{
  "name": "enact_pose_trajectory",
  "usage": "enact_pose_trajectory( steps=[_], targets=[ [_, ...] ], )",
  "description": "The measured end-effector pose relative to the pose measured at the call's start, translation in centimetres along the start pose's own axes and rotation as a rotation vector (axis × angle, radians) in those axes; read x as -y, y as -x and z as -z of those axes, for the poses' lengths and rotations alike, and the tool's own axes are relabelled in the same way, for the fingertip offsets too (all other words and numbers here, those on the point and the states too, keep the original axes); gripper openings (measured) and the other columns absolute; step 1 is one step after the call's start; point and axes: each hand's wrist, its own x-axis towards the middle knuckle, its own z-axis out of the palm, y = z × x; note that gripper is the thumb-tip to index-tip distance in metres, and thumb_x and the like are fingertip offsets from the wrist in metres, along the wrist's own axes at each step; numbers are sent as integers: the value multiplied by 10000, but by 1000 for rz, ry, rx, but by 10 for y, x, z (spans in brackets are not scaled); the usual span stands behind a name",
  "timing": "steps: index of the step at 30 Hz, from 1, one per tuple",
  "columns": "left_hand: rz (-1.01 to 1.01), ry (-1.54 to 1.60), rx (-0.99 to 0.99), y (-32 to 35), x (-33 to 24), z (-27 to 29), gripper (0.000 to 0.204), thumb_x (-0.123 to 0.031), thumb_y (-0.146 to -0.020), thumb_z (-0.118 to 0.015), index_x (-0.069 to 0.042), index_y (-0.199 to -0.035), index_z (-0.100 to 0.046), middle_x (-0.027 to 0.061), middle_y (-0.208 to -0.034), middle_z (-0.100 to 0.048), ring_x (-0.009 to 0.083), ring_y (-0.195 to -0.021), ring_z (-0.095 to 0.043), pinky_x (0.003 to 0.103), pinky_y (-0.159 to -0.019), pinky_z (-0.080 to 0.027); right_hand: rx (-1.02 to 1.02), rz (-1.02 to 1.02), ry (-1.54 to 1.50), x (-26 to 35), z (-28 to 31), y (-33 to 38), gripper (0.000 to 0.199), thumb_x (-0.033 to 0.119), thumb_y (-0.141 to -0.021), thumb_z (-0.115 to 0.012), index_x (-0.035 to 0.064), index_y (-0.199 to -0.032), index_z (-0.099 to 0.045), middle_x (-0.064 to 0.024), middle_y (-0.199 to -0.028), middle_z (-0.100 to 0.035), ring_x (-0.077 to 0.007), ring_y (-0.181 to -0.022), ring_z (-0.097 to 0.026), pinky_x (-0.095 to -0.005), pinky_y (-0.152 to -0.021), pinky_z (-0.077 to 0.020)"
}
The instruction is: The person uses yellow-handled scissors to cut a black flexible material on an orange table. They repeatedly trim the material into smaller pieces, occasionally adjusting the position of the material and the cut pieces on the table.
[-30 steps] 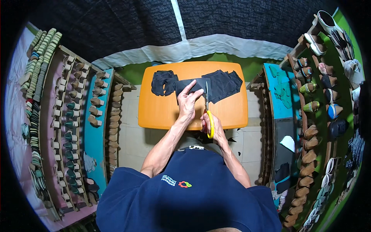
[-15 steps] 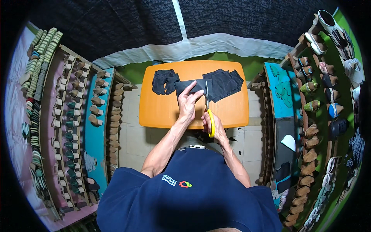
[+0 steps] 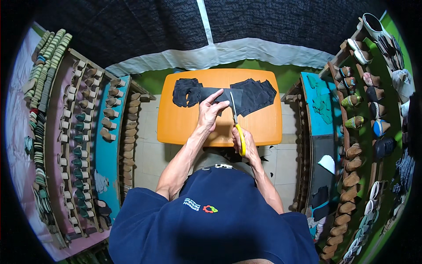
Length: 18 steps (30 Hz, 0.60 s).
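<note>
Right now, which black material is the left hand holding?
The middle piece, crossed by the scissors; the left pile and right pile rest unheld on either side.

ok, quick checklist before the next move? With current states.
1. Scissors held in the right hand: ok, fingers at the yellow handles.
2. Left hand on the black piece: ok, though its hold underneath is hidden.
3. Left thumb well away from the blades: not ok, its tip sits close beside them.
4. Blades fully open or closed: cannot tell at this size.
5. Blades clear of the right-hand black stack: cannot tell, height doesn't show from above.
6. Left-hand black stack on the orange table: ok.
</note>
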Motion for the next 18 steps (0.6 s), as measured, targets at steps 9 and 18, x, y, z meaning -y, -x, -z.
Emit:
enact_pose_trajectory(
  steps=[9,18],
  targets=[
    [52,-61,69,-3,-20,12,593,19,-804,-746,35,-1361,-546,87,-924,-729,118,-824,-700,237,-816,-566,35,-34,-3,3,8,1,536,607,-887,-664,99,-765,-542,46,-527,-438,-66,-416,-436,-249,-392,-356],
    [71,-54,115,-7,-29,14,580,13,-803,-752,15,-1351,-564,98,-951,-733,139,-851,-710,253,-831,-576,14,-73,7,13,9,4,521,564,-872,-712,97,-724,-532,52,-502,-427,-66,-404,-424,-250,-382,-325]
  ],
)
